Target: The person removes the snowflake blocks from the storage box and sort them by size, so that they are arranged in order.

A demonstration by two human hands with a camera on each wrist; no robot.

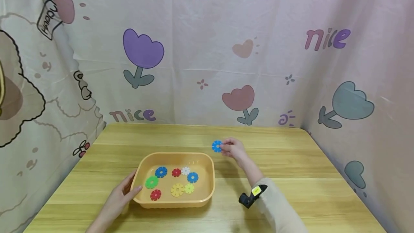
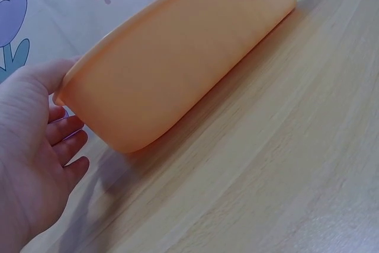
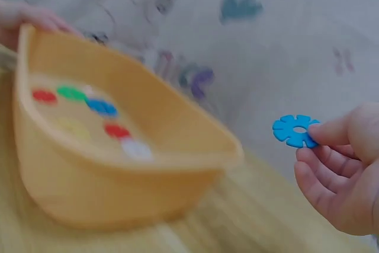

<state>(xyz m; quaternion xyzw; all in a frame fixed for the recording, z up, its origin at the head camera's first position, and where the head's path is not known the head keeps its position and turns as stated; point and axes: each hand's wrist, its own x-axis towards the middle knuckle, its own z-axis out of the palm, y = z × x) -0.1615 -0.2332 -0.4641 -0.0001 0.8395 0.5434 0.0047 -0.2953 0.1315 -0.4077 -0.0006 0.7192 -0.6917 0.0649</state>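
Note:
An orange-yellow plastic basin [image 1: 207, 201] stands on the table, with several notched, flower-shaped plastic discs lying on its bottom: blue, green, red, yellow and white. At its left end my left hand [image 1: 119, 196] grips the rim, thumb over the edge and fingers along the outer wall [image 2: 177, 63]. My right hand [image 1: 235, 150] is beyond the basin's far right corner, pinching a blue notched disc [image 1: 216, 146] between thumb and fingertips. In the right wrist view this blue disc [image 3: 289, 130] is held out in the air, its round centre hole visible, beside the basin's near end.
The wooden table [image 1: 291, 161] reaches back to a patterned cloth [image 1: 200, 64] hung behind it and along both sides. A black wrist camera [image 1: 249, 199] with a yellow label sits on the right sleeve [image 1: 281, 208].

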